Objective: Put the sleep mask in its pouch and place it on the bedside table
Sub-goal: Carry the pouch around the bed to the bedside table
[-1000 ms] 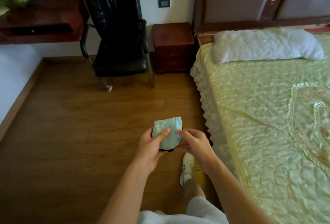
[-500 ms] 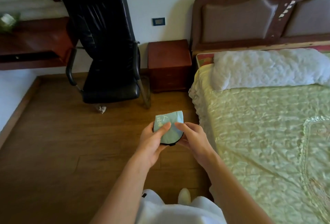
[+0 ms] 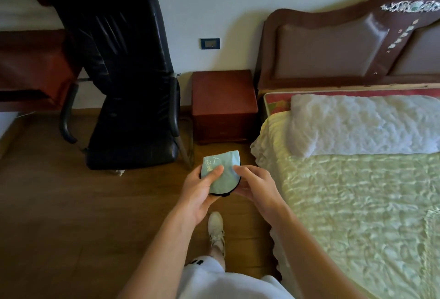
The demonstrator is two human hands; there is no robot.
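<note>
Closer now than a second ago, the bedside table [image 3: 223, 105] has grown larger ahead as the person walks toward it, which suggests the carrying stage is under way. A pale green pouch [image 3: 220, 171] is held in front of the table, above the wooden floor [image 3: 71, 203]. A dark edge, probably the sleep mask [image 3: 223, 194], shows at the pouch's lower rim. The left hand [image 3: 202, 191] cups the pouch with its thumb pressed on the front; the right hand [image 3: 254, 185] pinches its right side. Left of the table stands a black chair [image 3: 128, 98]; right of it, the bed [image 3: 357, 191]. A clear strip of floor leads to the table, whose top looks bare.
</note>
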